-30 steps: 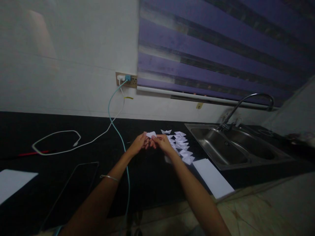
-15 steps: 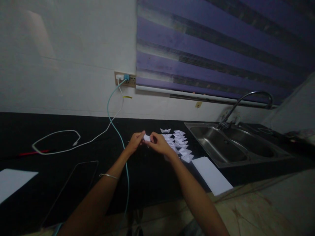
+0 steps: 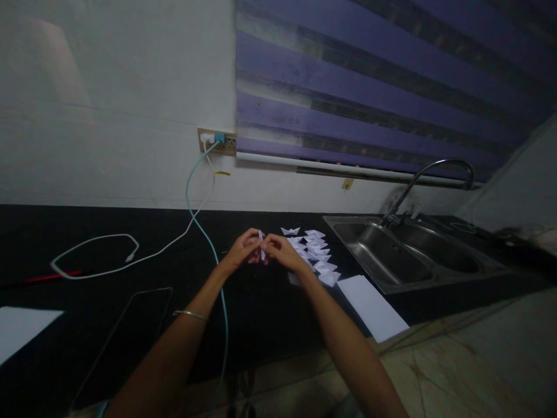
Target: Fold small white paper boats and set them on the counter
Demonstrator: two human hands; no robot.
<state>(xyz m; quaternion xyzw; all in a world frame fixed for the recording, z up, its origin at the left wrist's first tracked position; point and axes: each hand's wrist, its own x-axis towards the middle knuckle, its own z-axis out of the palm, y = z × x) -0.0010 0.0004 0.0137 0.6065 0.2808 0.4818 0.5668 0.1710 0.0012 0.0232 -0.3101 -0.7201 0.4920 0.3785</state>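
My left hand [image 3: 241,252] and my right hand [image 3: 281,252] meet above the black countertop [image 3: 261,302], fingers pinched on a small folded white paper piece [image 3: 261,245] held between them. Just right of my hands lie several small folded white paper shapes [image 3: 317,255] in a cluster on the counter. A flat white paper sheet [image 3: 369,306] lies near the counter's front edge to the right. A thin bracelet circles my left wrist.
A steel sink [image 3: 413,258] with a curved tap [image 3: 429,183] sits at the right. A teal cable [image 3: 204,226] and a white cable [image 3: 100,255] run from a wall socket [image 3: 216,141]. A dark phone [image 3: 126,331] and another white sheet [image 3: 21,331] lie at the left.
The paper piece, held flat and wider a second ago, now stands narrow and upright between my fingertips. The view has shifted slightly; my hands stay in the same spot.
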